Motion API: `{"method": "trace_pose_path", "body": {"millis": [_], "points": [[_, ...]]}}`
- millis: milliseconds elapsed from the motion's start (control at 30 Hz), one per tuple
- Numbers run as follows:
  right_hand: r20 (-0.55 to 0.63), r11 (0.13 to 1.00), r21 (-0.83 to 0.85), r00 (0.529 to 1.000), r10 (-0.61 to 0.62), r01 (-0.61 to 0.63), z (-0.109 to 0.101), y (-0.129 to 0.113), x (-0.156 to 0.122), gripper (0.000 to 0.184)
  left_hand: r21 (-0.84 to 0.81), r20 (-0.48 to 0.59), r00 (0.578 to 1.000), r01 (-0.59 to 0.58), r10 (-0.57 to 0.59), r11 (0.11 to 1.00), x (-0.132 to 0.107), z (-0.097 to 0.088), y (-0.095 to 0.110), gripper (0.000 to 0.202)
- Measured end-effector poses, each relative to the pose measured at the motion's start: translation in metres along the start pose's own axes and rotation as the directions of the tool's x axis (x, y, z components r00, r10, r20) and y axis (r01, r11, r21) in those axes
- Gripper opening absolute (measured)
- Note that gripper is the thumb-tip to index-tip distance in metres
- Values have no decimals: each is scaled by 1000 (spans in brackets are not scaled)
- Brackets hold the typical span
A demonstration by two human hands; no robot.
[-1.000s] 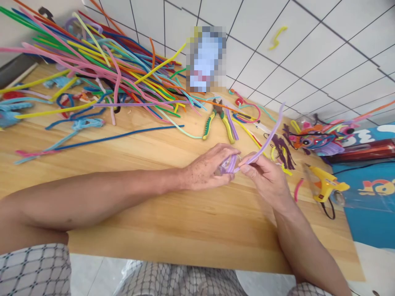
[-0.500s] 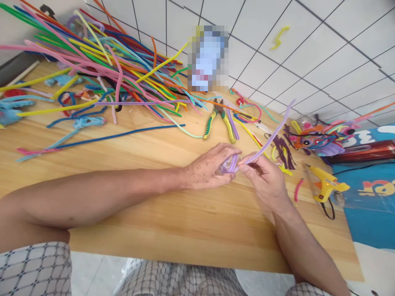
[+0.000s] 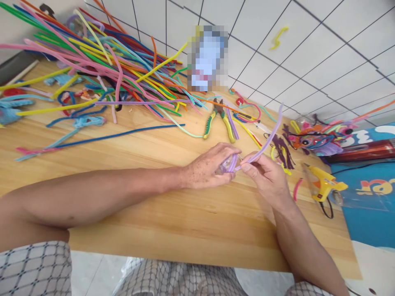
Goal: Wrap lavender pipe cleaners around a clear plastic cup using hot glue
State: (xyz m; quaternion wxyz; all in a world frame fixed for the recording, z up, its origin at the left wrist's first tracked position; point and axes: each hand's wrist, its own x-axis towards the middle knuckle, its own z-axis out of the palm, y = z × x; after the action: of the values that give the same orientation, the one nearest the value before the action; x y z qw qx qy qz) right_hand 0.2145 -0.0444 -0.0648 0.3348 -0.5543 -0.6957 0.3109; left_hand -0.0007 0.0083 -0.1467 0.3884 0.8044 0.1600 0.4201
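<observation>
Head view: a wooden table (image 3: 185, 222) was noted, its far side strewn with a heap of pipe cleaners (image 3: 101, 70); pliers (image 3: 219, 121) and a glue gun (image 3: 324, 185) lay nearby. At mid-table a small lilac coil (image 3: 230, 164) was pinched in the left hand (image 3: 208, 168), its free tail (image 3: 268, 139) gripped by the right hand (image 3: 267, 176). Winding was judged in hand; a taut tail would be needed for another turn.
</observation>
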Motion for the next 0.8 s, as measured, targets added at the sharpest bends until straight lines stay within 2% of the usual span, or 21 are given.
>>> {"method": "trace_pose_path", "body": {"millis": [433, 800], "points": [[7, 993, -101, 998, -59, 60, 1, -2, -1, 28, -20, -13, 1000, -4, 4, 1000, 0, 1, -1, 55], [-12, 995, -71, 997, -76, 75, 2, -4, -1, 26, 13, -17, 999, -34, 34, 999, -1, 2, -2, 54]]}}
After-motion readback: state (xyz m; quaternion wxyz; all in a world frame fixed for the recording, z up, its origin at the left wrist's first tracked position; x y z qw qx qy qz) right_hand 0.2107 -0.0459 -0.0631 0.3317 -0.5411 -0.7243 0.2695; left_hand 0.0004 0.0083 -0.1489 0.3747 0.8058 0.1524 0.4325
